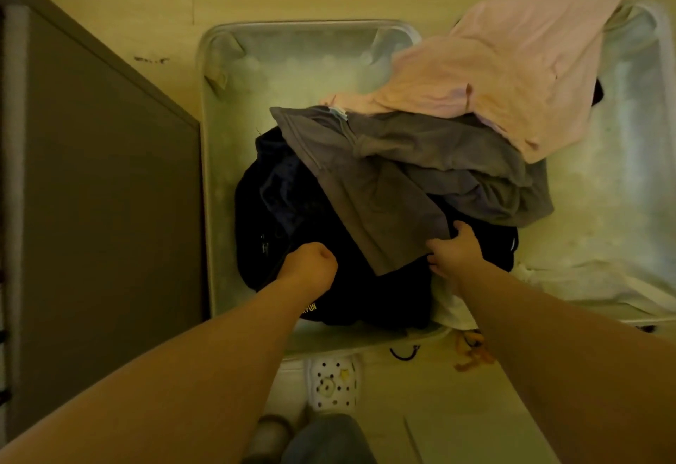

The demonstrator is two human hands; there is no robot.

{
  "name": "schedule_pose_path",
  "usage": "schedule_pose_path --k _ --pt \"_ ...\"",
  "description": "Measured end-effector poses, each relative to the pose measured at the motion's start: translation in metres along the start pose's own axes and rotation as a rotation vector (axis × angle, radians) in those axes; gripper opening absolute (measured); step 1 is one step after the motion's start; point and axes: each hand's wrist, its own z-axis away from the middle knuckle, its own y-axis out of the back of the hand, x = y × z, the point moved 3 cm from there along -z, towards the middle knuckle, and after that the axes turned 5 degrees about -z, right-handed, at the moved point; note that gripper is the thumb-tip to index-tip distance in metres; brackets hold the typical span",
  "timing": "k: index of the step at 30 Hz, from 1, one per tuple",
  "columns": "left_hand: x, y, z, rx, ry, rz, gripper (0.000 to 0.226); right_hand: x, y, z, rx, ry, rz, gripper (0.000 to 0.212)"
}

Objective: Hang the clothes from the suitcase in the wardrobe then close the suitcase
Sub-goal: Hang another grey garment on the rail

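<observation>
The far end of the suitcase's [216, 156] left half lies bare, as does the right half's outer side. A dark top [292, 215], grey top [420, 171] and pink shirt [512, 72] are heaped across the middle. A cabinet [102, 171] stands just beside the left rim.

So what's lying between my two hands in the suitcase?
In the head view, the dark garment spans between the left hand and right hand; a corner of the grey garment overlaps it beside the right hand.
</observation>
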Motion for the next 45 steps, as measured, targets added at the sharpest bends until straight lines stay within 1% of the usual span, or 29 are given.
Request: schedule_pose_path --k 2,4,7,9,12,13,14,15,16,18,19,22,24,27,28,30,31,33,34,35,36,38,39,41,42,45 --pt "0.002 -0.001 0.002 -0.006 0.024 0.027 0.028 -0.003 -0.002 0.002 -0.003 0.011 -0.004 0.058" --pt "0.005 -0.002 0.008 -0.026 0.042 0.063 0.029 -0.009 -0.007 0.013 -0.067 -0.02 -0.034 0.041" --pt "0.011 0.0 0.02 -0.055 0.088 0.228 0.028 -0.018 -0.023 0.051 -0.305 -0.069 -0.094 0.026" --pt "0.017 0.005 0.033 -0.095 0.122 0.37 0.021 -0.023 -0.039 0.085 -0.488 -0.057 -0.066 0.028" --pt "0.028 0.018 0.056 -0.272 0.213 0.704 0.043 -0.026 -0.054 0.132 -0.666 -0.061 -0.046 0.026" --pt "0.032 0.025 0.065 -0.3 0.205 0.758 0.04 -0.027 -0.054 0.142 -0.696 -0.062 -0.043 0.024" --pt "0.035 0.033 0.073 -0.278 0.166 0.729 0.031 -0.031 -0.053 0.152 -0.711 -0.059 -0.039 0.022" --pt "0.038 0.041 0.079 -0.229 0.134 0.693 0.018 -0.035 -0.05 0.16 -0.715 -0.061 -0.034 0.019" --pt "0.04 0.048 0.084 -0.163 0.081 0.648 0.013 -0.04 -0.047 0.166 -0.704 -0.067 -0.035 0.016" --pt "0.048 0.063 0.095 -0.076 -0.029 0.576 0.022 -0.051 -0.04 0.18 -0.61 -0.095 -0.083 0.014" --pt "0.055 0.07 0.105 -0.074 -0.086 0.553 0.025 -0.056 -0.036 0.185 -0.538 -0.116 -0.144 0.019" --pt "0.075 0.092 0.147 -0.118 -0.201 0.562 0.031 -0.075 -0.024 0.211 -0.371 -0.135 -0.441 0.042" --pt "0.085 0.109 0.171 -0.156 -0.253 0.574 0.033 -0.092 -0.014 0.227 -0.326 -0.138 -0.598 0.051" --pt "0.093 0.136 0.21 -0.209 -0.301 0.567 0.038 -0.123 -0.002 0.247 -0.318 -0.125 -0.697 0.048" --pt "0.094 0.143 0.225 -0.23 -0.321 0.57 0.039 -0.134 0.002 0.257 -0.306 -0.105 -0.691 0.047" --pt "0.093 0.158 0.26 -0.279 -0.368 0.613 0.039 -0.151 0.012 0.283 -0.223 -0.037 -0.635 0.045" --pt "0.089 0.162 0.27 -0.319 -0.345 0.659 0.037 -0.156 0.016 0.295 -0.189 -0.021 -0.628 0.044" --pt "0.078 0.169 0.301 -0.432 -0.28 0.736 0.025 -0.162 0.026 0.326 -0.118 0.022 -0.653 0.04" --pt "0.073 0.17 0.315 -0.471 -0.241 0.763 0.021 -0.162 0.029 0.339 -0.099 0.04 -0.704 0.037" --pt "0.068 0.17 0.325 -0.485 -0.199 0.798 0.022 -0.161 0.033 0.356 -0.1 0.052 -0.753 0.034" --pt "0.064 0.171 0.339 -0.483 -0.163 0.821 0.029 -0.16 0.037 0.374 -0.103 0.069 -0.783 0.027" --pt "0.062 0.17 0.359 -0.5 -0.12 0.856 0.049 -0.161 0.047 0.409 -0.094 0.104 -0.765 0.01" --pt "0.063 0.172 0.372 -0.53 -0.113 0.892 0.057 -0.164 0.052 0.429 -0.114 0.146 -0.784 0.012" --pt "0.071 0.182 0.402 -0.567 -0.158 0.907 0.065 -0.17 0.061 0.474 -0.122 0.267 -0.814 0.029" --pt "0.076 0.186 0.417 -0.532 -0.212 0.872 0.061 -0.172 0.064 0.493 -0.147 0.287 -0.813 0.035" --pt "0.083 0.205 0.459 -0.406 -0.339 0.757 0.031 -0.172 0.076 0.551 -0.261 0.371 -0.746 0.06"
